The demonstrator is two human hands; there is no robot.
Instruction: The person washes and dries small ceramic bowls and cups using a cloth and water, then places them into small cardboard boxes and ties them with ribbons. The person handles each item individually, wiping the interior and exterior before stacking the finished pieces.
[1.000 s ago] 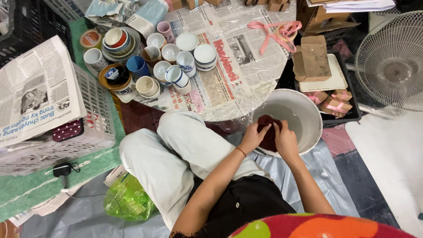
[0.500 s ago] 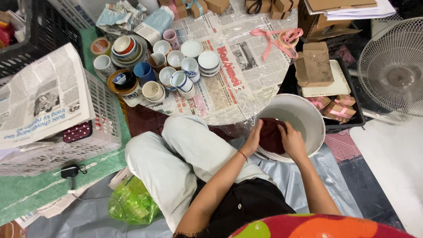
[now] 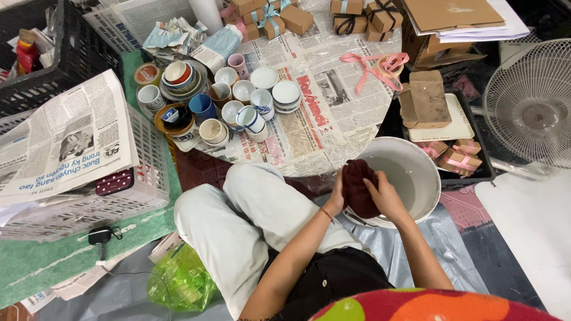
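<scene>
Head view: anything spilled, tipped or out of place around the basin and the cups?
Nothing spilled. Both hands, left hand and right hand, grip a dark red cloth over the white basin. One striped cup lies tilted among the upright cups; a pink ribbon sprawls loose on the newspaper.

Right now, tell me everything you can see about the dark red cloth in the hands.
The dark red cloth is a soft, maroon fabric bunched into a thick, crumpled wad with rounded folds. It is held over the near-left rim of a large white basin. The left hand grips it from the left side, and the right hand presses on it from the right, fingers spread over its surface. Whether it is wet cannot be told. Its lower edge seems to meet the basin's rim.
</scene>
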